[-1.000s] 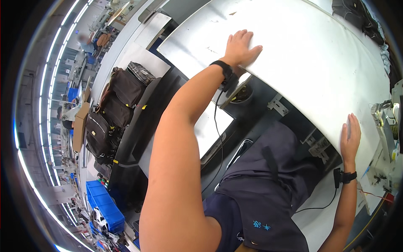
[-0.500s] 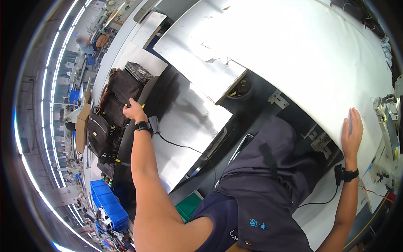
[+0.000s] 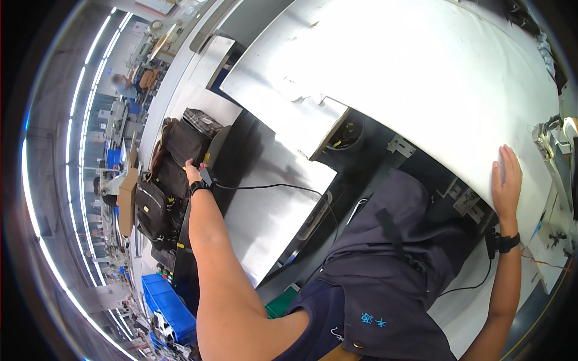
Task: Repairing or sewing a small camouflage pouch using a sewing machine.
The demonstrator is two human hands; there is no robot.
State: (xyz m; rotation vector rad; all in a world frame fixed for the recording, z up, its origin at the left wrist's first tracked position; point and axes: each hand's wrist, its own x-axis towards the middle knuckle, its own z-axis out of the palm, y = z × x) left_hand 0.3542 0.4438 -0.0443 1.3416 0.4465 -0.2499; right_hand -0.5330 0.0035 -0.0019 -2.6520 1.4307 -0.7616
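Note:
My left hand [image 3: 193,173] is stretched out to the left, at a pile of dark bags [image 3: 185,144]. Its fingers look bent in at the bags' near edge, and whatever lies between them is hidden. Beside it, a black bag with a zipped pocket [image 3: 153,203] leans in the same pile. My right hand [image 3: 507,183] rests flat on the white tabletop [image 3: 433,90], fingers stretched out and holding nothing. Each wrist wears a black band with a cabled black box.
A bare metal-topped surface [image 3: 271,201] lies between the bags and my lap. Below the tabletop stands a dark bin [image 3: 347,133] with scraps. A blue crate [image 3: 168,307] and a cardboard box [image 3: 127,201] are at left. Machine parts [image 3: 551,135] flank the tabletop at right.
The view has shifted slightly, so the bags sit lower in it. My left hand has turned at the wrist and stays by the bags. My right hand remains flat on the tabletop.

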